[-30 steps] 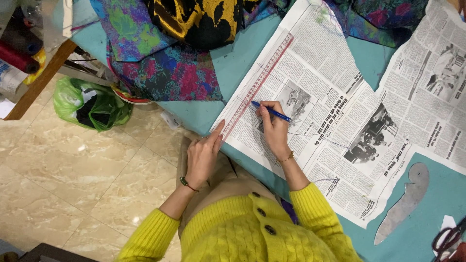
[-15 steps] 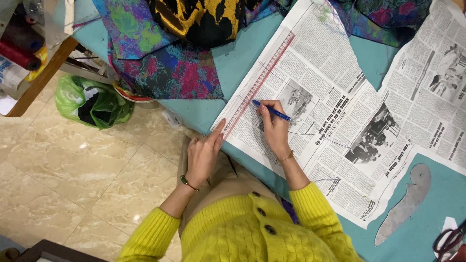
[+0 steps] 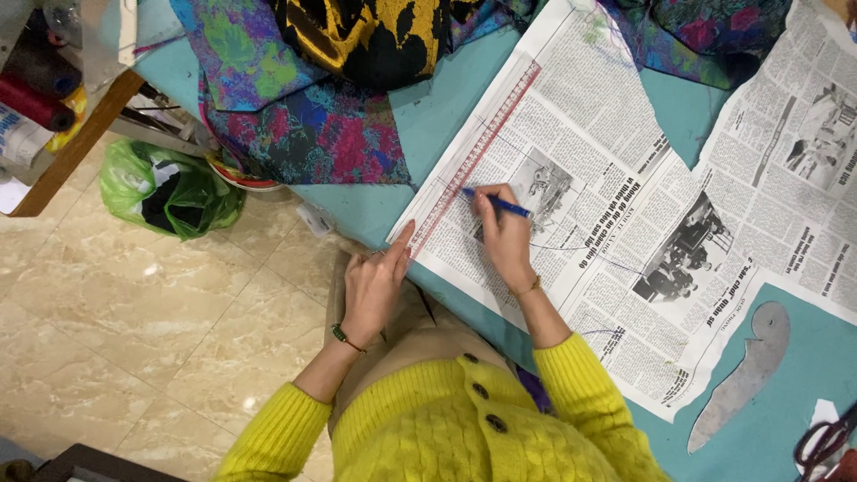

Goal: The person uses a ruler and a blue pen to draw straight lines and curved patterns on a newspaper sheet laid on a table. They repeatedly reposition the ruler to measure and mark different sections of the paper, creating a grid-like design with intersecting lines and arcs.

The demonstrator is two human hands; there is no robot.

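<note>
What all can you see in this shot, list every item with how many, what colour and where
ruler: one, clear with red markings, along the left edge of the newspaper
pen: one, blue, in the right hand, tip beside the ruler
newspaper: several spread sheets, black and white, on the table
table: one, teal top
patterned fabric: heap, multicoloured plus black and yellow, top of the table
curved template: one, grey, lower right
scissors: one, red handles, right edge
plastic bag: one, green, on the floor
thread spools: two, dark and red, shelf at left
left hand: fingertip pressing the ruler's near end
right hand: gripping the pen
</note>
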